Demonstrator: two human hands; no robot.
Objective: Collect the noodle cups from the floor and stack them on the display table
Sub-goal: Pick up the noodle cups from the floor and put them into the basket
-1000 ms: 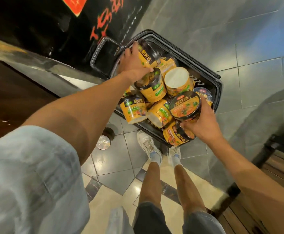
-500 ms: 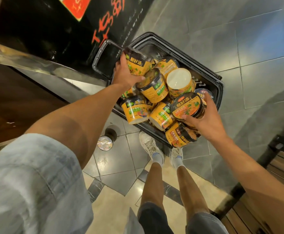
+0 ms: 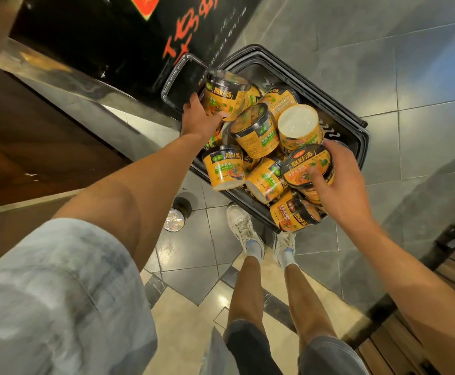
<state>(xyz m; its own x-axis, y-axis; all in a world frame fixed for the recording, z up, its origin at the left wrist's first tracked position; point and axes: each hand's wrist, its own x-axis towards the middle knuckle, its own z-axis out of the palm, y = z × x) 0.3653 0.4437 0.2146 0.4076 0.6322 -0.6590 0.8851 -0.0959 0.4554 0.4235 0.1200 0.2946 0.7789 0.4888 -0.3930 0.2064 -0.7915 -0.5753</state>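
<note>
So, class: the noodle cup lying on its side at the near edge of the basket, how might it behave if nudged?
The noodle cup is round and on its side, so it would probably roll. It overhangs the basket rim, so it may drop to the floor. Its glossy wrap looks slippery.

Basket interior: I see the black basket [image 3: 356,123] heaped with noodle cups [image 3: 256,131], no gaps between them.
Far corner: bare basket floor shows beyond the cups.
Left side: the black signboard [image 3: 129,50] and metal ledge [image 3: 91,87] crowd the basket handle [image 3: 172,77].
Right side: open grey floor tiles [image 3: 410,77].
</note>
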